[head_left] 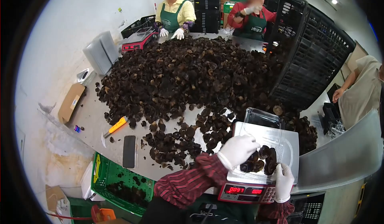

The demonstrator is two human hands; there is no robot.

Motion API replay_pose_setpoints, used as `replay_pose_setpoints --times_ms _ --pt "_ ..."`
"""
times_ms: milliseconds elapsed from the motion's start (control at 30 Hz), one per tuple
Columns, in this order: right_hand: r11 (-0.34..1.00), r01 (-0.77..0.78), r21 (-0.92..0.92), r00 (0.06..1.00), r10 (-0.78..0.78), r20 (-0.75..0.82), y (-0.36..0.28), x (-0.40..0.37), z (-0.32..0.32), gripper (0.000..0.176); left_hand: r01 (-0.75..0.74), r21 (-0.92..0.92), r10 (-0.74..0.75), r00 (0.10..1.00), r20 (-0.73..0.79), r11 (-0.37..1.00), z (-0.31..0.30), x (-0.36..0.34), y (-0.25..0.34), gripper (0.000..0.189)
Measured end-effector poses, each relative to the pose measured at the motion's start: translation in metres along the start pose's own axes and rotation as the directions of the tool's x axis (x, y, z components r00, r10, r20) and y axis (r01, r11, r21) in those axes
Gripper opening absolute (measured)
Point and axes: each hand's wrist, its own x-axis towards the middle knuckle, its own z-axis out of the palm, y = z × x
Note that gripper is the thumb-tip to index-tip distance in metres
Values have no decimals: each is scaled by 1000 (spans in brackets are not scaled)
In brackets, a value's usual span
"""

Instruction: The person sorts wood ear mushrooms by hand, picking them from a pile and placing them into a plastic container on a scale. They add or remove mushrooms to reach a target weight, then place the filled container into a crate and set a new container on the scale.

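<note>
A clear tray with several dark mushroom-like pieces (270,160) sits on a red scale (250,192), whose display reads 0.097. My gloved left hand (240,150) is over the tray's left side, fingers curled together; what they hold, if anything, is hidden. At the tray's right edge, my gloved right hand (284,180) has its fingers bent against the rim. Beyond the scale lies another clear tray (264,118). A large heap of dark pieces (192,72) spreads over the metal table (96,130).
Across the table are two co-workers; a third person stands at the right. Black crates (312,56) lean at the right. A yellow cutter (118,125), a phone (129,152) and a green crate (102,176) are at the left; a red scale (138,44) is further back.
</note>
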Motion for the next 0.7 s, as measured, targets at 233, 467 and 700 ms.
replay_pose_setpoints --times_ms 233,467,700 --pt "993 -39 107 999 37 25 -4 0 -5 21 387 223 -379 922 -81 895 -23 -14 -127 39" --pt "993 94 -66 995 -96 -19 2 2 -5 20 233 362 -288 952 107 903 26 -38 -182 37" --pt "993 105 -56 994 -105 3 -5 1 -7 22 395 -81 -402 882 -247 915 17 -38 -179 19"
